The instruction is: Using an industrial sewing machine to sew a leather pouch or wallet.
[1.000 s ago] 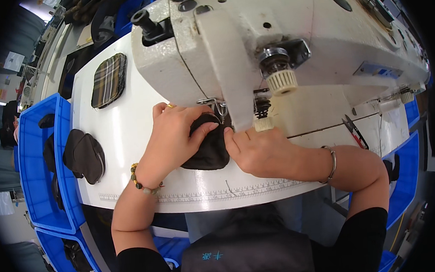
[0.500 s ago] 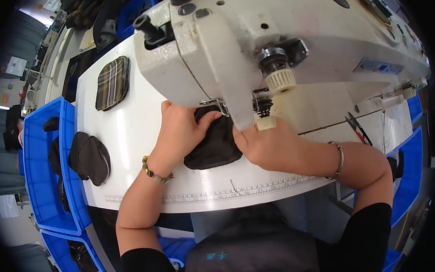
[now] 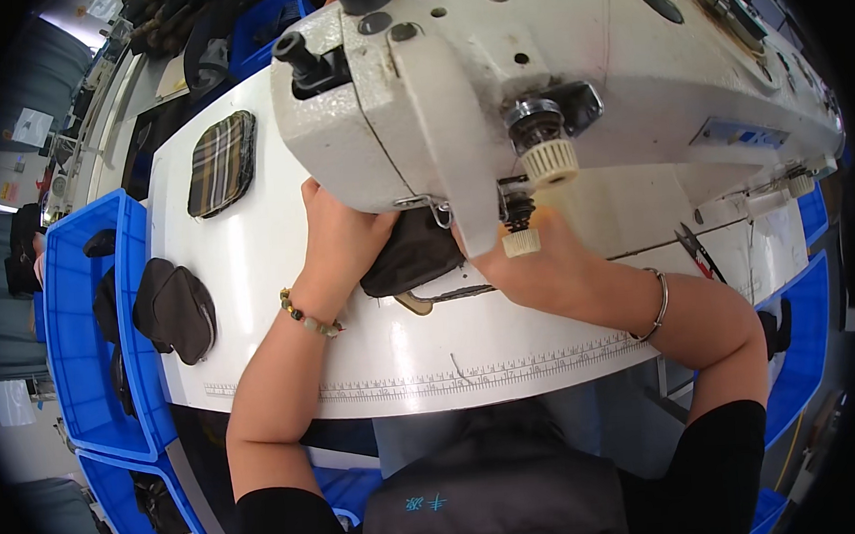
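Observation:
Beneath the white sewing machine's needle area (image 3: 444,210) lies a dark fabric piece (image 3: 406,264). My left hand (image 3: 340,235) grips its left side with closed fingers, the tips partly hidden under the machine head. My right hand (image 3: 535,270) is curled at the fabric's right edge, its fingertips mostly behind the presser arm and knob. A slotted plate (image 3: 416,303) shows in the table just below the fabric. A plaid padded piece (image 3: 220,162) lies at the back left, with stacked dark pieces (image 3: 171,307) nearer me on the left.
Blue bins with dark pieces stand at the left (image 3: 54,319) and right (image 3: 808,381) of the white table (image 3: 251,268). Red-handled snips (image 3: 693,251) lie right of my hand. A printed ruler strip (image 3: 435,382) runs along the front edge.
The dark fabric has moved away from me, further under the machine, exposing the plate. My left hand has moved forward with it, and my right hand has shifted forward and slightly right.

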### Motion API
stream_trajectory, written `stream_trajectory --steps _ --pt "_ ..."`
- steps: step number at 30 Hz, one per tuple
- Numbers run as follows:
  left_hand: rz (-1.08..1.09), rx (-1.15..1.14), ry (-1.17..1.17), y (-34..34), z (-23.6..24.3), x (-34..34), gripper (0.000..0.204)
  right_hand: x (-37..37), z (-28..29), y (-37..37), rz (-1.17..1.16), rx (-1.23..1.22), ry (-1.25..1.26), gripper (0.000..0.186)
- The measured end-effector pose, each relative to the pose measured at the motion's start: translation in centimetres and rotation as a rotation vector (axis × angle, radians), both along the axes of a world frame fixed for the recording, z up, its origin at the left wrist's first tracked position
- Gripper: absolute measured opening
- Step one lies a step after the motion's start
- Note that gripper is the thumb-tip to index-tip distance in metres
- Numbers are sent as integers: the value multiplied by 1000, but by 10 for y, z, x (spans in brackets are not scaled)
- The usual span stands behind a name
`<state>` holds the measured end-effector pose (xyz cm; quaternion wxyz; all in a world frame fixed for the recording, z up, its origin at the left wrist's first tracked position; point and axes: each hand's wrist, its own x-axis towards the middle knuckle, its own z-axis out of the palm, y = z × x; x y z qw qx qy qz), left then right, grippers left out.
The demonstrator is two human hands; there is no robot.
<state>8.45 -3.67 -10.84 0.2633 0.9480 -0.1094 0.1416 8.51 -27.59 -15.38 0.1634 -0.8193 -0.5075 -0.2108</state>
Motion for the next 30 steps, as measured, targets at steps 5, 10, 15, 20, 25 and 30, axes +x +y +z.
stream_trajectory --steps 5,10,15,20,25,30 --pt "-18 -28 14 2 12 -4 13 -4 32 -4 -17 -56 14 38" --pt "40 -227 138 6 33 -4 14 -32 69 -13 92 -57 225 25" --pt "398 -17 -206 83 35 11 15 -82 137 -68 -43 19 514 21" --pt "595 154 -258 163 7 19 18 -162 197 -193 -662 -29 444 15" --pt "692 216 -58 158 9 36 16 -219 190 -329 -1366 -344 287 15" --pt "721 334 -189 151 12 18 16 -217 96 -468 -1549 -562 166 19"
